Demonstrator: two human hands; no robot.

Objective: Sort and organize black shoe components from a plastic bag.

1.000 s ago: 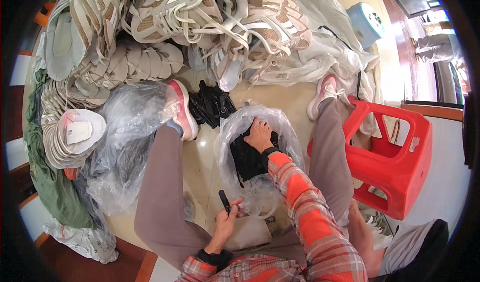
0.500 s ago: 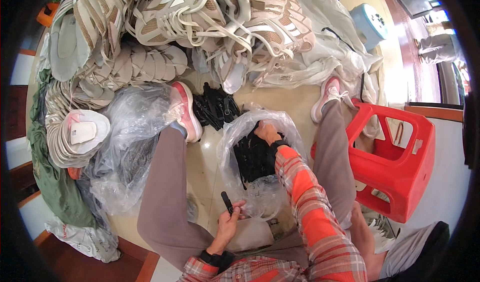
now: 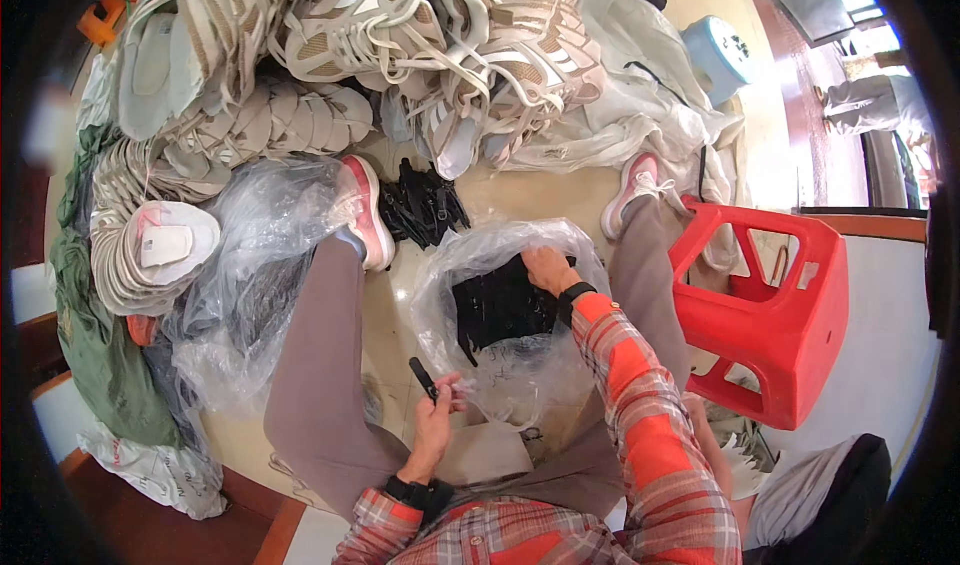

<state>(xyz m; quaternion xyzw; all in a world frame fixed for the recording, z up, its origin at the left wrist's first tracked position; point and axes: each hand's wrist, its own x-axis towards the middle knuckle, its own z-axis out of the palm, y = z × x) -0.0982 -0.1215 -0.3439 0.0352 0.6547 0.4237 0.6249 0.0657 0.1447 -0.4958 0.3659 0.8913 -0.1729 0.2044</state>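
Note:
A clear plastic bag [image 3: 585,240] stands wide at the mouth between my legs, with a bundle of black straps [image 3: 500,310] inside. My right hand [image 3: 545,269] reaches into it, fingers curled over the upper right edge of the straps; the fingertips are hidden. My left hand [image 3: 433,420] is closed round a slim black pen-like tool [image 3: 423,377], whose exact kind I cannot make out. It is held at the bag's near left side. More black buckled straps [image 3: 425,205] lie loose on the floor beyond the bag, beside my left shoe [image 3: 368,215].
Stacked beige shoe uppers [image 3: 370,35] fill the far left, with nested ones [image 3: 125,250] nearer. Another clear bag [image 3: 265,255] lies beside my left leg. A red plastic stool [image 3: 815,315] is tipped over at my right. White sheeting [image 3: 620,85] and a light-blue tub [image 3: 715,60] lie beyond.
The view has shifted slightly. My right hand has stayed at the straps in the bag and now sits at their upper right edge. My left hand still holds the black tool.

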